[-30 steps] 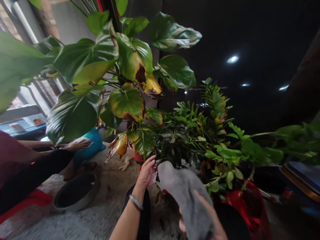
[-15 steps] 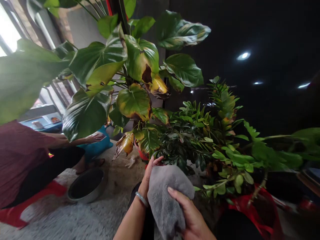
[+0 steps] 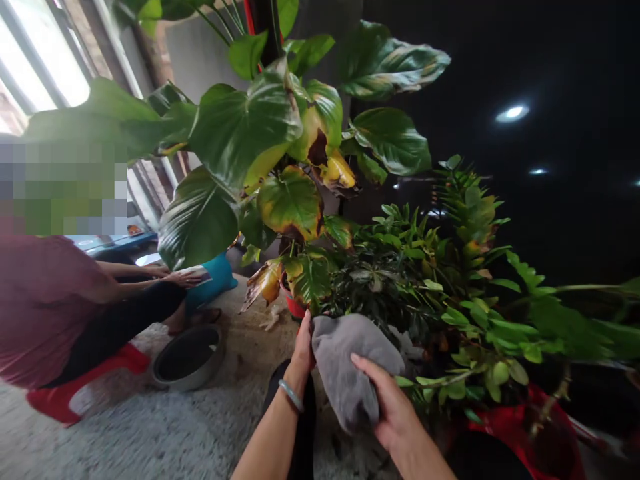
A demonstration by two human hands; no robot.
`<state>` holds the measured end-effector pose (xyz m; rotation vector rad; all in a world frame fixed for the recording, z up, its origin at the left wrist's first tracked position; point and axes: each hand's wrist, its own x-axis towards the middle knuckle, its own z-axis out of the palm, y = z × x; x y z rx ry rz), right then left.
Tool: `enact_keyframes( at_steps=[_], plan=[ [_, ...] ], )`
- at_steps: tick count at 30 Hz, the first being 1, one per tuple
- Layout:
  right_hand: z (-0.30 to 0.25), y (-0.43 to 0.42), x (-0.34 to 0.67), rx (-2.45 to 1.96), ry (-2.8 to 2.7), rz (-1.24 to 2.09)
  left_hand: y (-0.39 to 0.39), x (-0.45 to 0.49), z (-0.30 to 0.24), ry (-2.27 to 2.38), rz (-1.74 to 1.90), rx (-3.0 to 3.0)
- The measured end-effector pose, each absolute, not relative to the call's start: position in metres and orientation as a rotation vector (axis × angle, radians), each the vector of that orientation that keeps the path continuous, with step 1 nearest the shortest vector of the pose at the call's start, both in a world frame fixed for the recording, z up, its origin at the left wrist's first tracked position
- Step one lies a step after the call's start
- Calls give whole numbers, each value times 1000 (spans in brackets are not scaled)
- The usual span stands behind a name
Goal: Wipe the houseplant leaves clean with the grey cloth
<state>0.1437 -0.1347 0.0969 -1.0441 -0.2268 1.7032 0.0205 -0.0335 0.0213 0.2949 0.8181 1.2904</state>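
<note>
A soft grey cloth [image 3: 350, 367] is bunched between my two hands, low in the middle of the view. My right hand [image 3: 393, 403] grips its right side, the thumb lying on top and the fingers hidden beneath. Along the cloth's left edge, my left hand [image 3: 303, 350] is held upright with the fabric against its palm; most of its fingers are hidden. A pale bangle circles the left wrist. Just beyond the cloth stands a large-leaved potted plant [image 3: 290, 203], some leaves yellow and brown at the edges. Whether a leaf lies inside the cloth I cannot tell.
Bushy green plants [image 3: 400, 267] crowd the right, above a red container [image 3: 530, 427]. At left a person [image 3: 60, 300] sits on a red stool [image 3: 90, 383] beside a grey basin [image 3: 187, 363]. A turquoise bag [image 3: 220, 273] lies behind. A dark glossy wall rises at right.
The view has shifted left, so the plants appear farther right. Both hands still hold the cloth, now more bunched at its lower end. The seated person's hands have drawn back toward the knees.
</note>
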Motion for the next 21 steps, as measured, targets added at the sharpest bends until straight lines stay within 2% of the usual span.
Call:
enact_keyframes(
  at_steps=[4, 7, 9, 12, 16, 21],
  plan=[
    [130, -147, 163, -884, -412, 1809, -30, 18, 12, 766, 1260, 285],
    [162, -118, 165, -700, -507, 1697, -28, 17, 4, 755, 1265, 357],
    [164, -95, 159, -704, -441, 1591, -30, 15, 2, 752, 1251, 406],
    [137, -84, 147, -920, -314, 1557, -33, 16, 5, 713, 1222, 444],
    [89, -119, 150, -1167, -358, 1649, -38, 17, 19, 753, 1264, 371],
    [72, -162, 206, -1118, -487, 1741, -68, -31, 28, 859, 1332, 383]
  ],
)
